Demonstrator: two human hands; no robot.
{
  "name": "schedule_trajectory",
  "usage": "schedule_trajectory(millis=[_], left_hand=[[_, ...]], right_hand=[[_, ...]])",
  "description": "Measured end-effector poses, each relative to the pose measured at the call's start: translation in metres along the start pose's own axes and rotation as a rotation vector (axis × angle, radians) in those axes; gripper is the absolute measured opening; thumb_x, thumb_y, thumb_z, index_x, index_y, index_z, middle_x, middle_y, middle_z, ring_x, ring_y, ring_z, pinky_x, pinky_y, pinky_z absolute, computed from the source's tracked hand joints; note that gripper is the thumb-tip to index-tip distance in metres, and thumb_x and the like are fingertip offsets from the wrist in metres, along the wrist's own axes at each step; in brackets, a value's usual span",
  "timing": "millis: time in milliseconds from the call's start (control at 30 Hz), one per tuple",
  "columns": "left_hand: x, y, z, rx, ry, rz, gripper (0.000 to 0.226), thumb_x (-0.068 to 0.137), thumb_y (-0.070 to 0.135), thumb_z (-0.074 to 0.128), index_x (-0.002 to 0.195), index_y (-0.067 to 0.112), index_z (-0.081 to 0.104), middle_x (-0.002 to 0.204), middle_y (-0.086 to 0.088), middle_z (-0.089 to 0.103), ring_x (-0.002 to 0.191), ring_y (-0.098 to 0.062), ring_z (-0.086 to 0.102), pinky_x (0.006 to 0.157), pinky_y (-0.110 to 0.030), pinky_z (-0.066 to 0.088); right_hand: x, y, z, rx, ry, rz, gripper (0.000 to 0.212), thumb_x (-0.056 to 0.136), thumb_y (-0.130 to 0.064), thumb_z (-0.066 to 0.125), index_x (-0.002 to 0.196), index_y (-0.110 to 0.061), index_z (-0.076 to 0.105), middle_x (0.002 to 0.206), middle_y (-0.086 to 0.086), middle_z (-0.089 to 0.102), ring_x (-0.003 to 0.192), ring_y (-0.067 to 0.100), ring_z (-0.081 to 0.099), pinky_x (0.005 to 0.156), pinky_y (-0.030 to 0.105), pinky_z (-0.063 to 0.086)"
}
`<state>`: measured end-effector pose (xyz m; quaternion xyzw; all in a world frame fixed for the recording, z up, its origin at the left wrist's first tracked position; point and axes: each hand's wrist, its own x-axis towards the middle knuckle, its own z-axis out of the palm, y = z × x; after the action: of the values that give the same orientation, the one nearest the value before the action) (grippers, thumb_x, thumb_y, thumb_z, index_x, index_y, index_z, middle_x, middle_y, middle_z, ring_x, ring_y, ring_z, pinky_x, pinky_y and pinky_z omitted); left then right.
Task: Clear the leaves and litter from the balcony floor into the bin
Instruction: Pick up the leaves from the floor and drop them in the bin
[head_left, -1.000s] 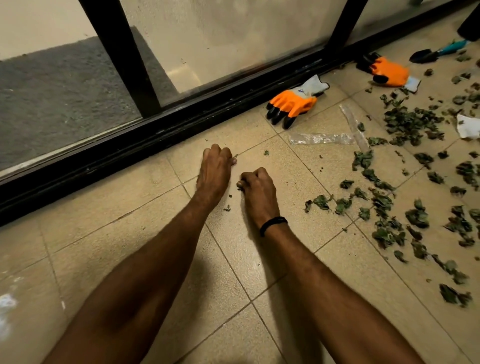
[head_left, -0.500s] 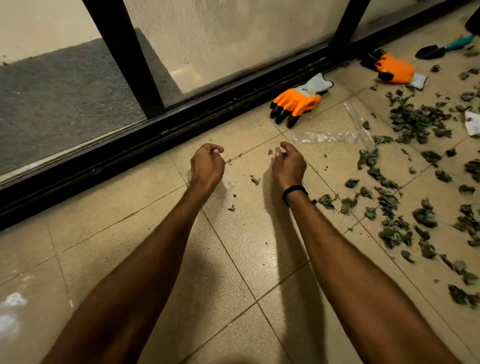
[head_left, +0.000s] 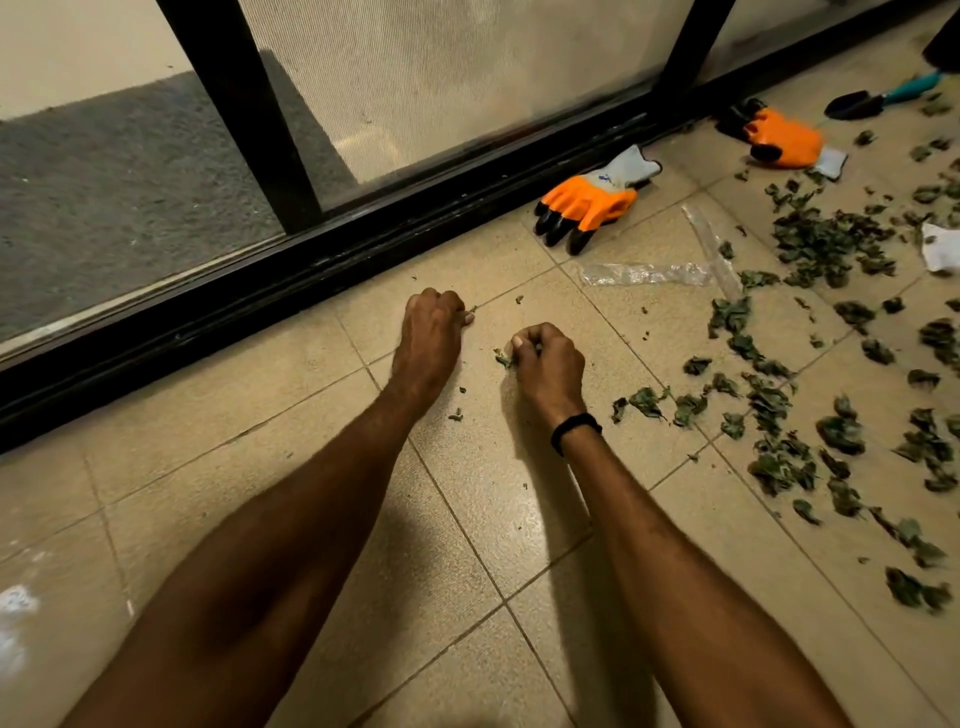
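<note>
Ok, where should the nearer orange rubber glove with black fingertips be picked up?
Probably by its grey fabric cuff, pinched from above: the orange rubber glove lies flat on the tiled floor, and the cuff is its thin, open end.

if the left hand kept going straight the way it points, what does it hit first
The left hand would probably meet the black door track first, though depth is unclear.

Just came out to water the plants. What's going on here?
A person is clearing the beige tiled floor by bare hand. The right hand pinches a small green leaf scrap; the left hand is curled beside it, contents hidden. Most dried green leaves lie scattered to the right, and two orange work gloves lie unused by the black door track. No bin in view.
</note>
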<state>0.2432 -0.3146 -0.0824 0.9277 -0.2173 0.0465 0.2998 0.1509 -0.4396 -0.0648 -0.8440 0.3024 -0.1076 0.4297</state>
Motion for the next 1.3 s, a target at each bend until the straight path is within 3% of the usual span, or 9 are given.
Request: schedule_trajectory(millis=[167,267,367,567,767,933,1067,1200,1300], left_hand=[[-0.002,0.004,0.002,-0.073,0.049,-0.12,0.013,0.1,0.02,0.059,0.098,0.009,0.066,0.094,-0.008,0.063,0.09,-0.019,0.052,0.074,-0.034,0.045],[0.002,0.004,-0.004,-0.206,0.1,-0.232,0.015,0.101,0.016,0.057,0.098,0.007,0.068,0.096,-0.008,0.068,0.091,-0.018,0.058,0.08,-0.036,0.05],[0.007,0.001,-0.014,-0.292,0.121,-0.313,0.018,0.101,0.018,0.057,0.1,0.005,0.069,0.099,-0.008,0.072,0.093,-0.018,0.064,0.081,-0.031,0.051],[0.009,-0.01,-0.021,-0.23,0.058,-0.174,0.018,0.097,0.018,0.064,0.108,0.005,0.071,0.102,-0.009,0.065,0.091,-0.02,0.064,0.086,-0.039,0.056],[-0.009,-0.013,-0.011,-0.091,0.042,-0.035,0.02,0.093,0.023,0.07,0.106,0.008,0.072,0.1,-0.004,0.061,0.088,-0.013,0.048,0.082,-0.02,0.028],[-0.004,-0.009,-0.005,-0.038,0.071,-0.096,0.011,0.099,0.018,0.061,0.096,0.008,0.066,0.096,-0.006,0.06,0.09,-0.016,0.045,0.076,-0.028,0.037],[0.007,-0.007,-0.008,-0.327,0.083,-0.356,0.013,0.101,0.018,0.056,0.097,0.009,0.065,0.098,-0.004,0.067,0.092,-0.017,0.062,0.082,-0.038,0.054],[0.021,-0.007,-0.019,-0.834,0.096,-0.692,0.02,0.1,0.021,0.054,0.098,0.005,0.067,0.098,0.0,0.068,0.075,-0.012,0.061,0.066,-0.031,0.052],[0.028,-0.002,-0.03,-1.136,0.171,-0.841,0.02,0.095,0.012,0.054,0.077,0.009,0.061,0.075,-0.004,0.058,0.047,-0.008,0.041,0.048,-0.027,0.029]], right_hand=[[-0.02,0.003,0.013,-0.107,-0.082,-0.175,0.009,0.094,-0.012,0.062,0.1,-0.009,0.067,0.102,0.005,0.055,0.091,0.015,0.051,0.074,0.007,0.036],[-0.019,0.003,0.019,-0.152,-0.075,-0.147,0.009,0.096,-0.014,0.055,0.092,-0.011,0.061,0.1,0.005,0.054,0.094,0.022,0.051,0.08,0.029,0.043],[-0.013,-0.003,0.021,-0.228,-0.015,-0.143,0.009,0.099,-0.013,0.051,0.097,-0.012,0.059,0.1,0.005,0.054,0.092,0.021,0.052,0.077,0.03,0.045],[0.028,-0.016,0.005,0.129,0.109,0.189,0.01,0.097,-0.016,0.058,0.104,-0.01,0.064,0.105,0.003,0.066,0.097,0.016,0.061,0.083,0.023,0.046],[0.051,-0.02,0.011,-0.135,0.041,-0.003,0.023,0.1,-0.01,0.05,0.115,-0.012,0.067,0.105,0.003,0.051,0.094,0.016,0.052,0.078,0.016,0.036],[0.044,-0.021,0.02,-0.341,-0.011,-0.074,0.021,0.097,-0.012,0.043,0.106,-0.007,0.062,0.115,0.018,0.056,0.108,0.034,0.052,0.09,0.038,0.041],[0.04,-0.028,0.012,-0.107,-0.019,0.131,0.014,0.096,-0.013,0.049,0.096,-0.01,0.062,0.101,0.005,0.061,0.092,0.019,0.056,0.077,0.028,0.042],[0.032,-0.041,-0.016,0.903,-0.107,0.543,0.014,0.097,-0.003,0.057,0.083,-0.003,0.061,0.082,0.008,0.058,0.075,0.016,0.058,0.059,0.024,0.054],[0.026,-0.042,-0.031,1.464,-0.177,0.679,0.016,0.094,0.014,0.047,0.096,0.001,0.057,0.106,0.016,0.055,0.102,0.029,0.059,0.08,0.038,0.06]])
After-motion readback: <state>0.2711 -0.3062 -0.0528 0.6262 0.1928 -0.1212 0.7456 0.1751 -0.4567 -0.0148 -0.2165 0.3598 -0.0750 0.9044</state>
